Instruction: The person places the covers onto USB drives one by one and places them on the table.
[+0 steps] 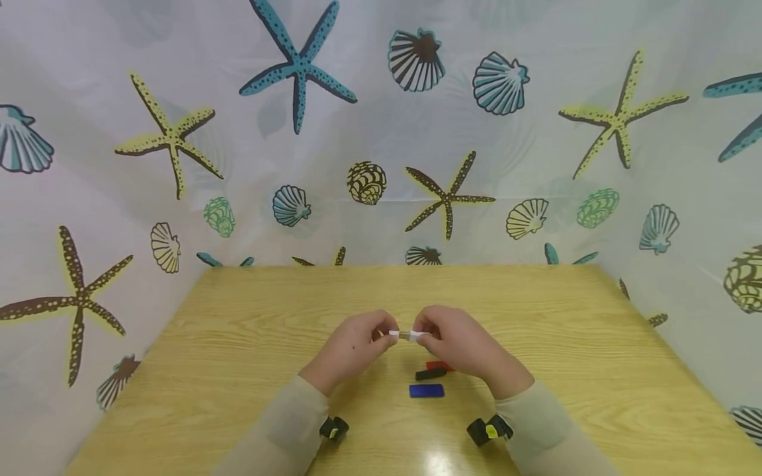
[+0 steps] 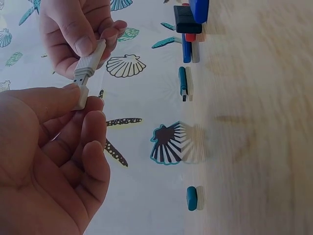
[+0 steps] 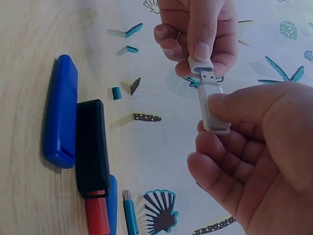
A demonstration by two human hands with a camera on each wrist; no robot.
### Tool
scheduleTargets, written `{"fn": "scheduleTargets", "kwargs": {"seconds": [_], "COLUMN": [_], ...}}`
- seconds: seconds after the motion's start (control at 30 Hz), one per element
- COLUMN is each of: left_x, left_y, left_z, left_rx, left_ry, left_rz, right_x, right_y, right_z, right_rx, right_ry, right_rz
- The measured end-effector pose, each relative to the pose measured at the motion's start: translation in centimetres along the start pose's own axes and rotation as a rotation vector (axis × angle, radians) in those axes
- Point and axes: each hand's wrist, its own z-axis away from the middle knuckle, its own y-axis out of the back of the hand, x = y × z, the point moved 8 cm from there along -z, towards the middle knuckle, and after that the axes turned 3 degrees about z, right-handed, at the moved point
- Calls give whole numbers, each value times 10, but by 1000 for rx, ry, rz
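My left hand pinches a small white cap between thumb and fingers. Facing it, my right hand grips the white body of a USB flash drive, its thumb along the upper side. The metal plug shows between the two pieces, with its tip right at the cap's mouth. Both hands hold these parts above the table, in line with each other. Below and nearer to me lie a blue flash drive, a black one and a red one, partly hidden by my right hand in the head view.
Beyond these lie an uncapped teal flash drive, a separate teal cap and another blue stick. The wooden table is enclosed by a white curtain printed with starfish and shells.
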Motion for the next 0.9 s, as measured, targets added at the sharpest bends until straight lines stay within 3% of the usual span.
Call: {"fn": "scheduleTargets", "kwargs": {"seconds": [0.9], "left_x": [15], "left_y": [-2], "left_z": [3], "left_rx": [18], "left_ry": [-83], "left_rz": [-41], "right_x": [-10], "right_y": [-4], "right_z": [1], "right_rx": [20], "right_ry": [60], "right_rz": [34]}}
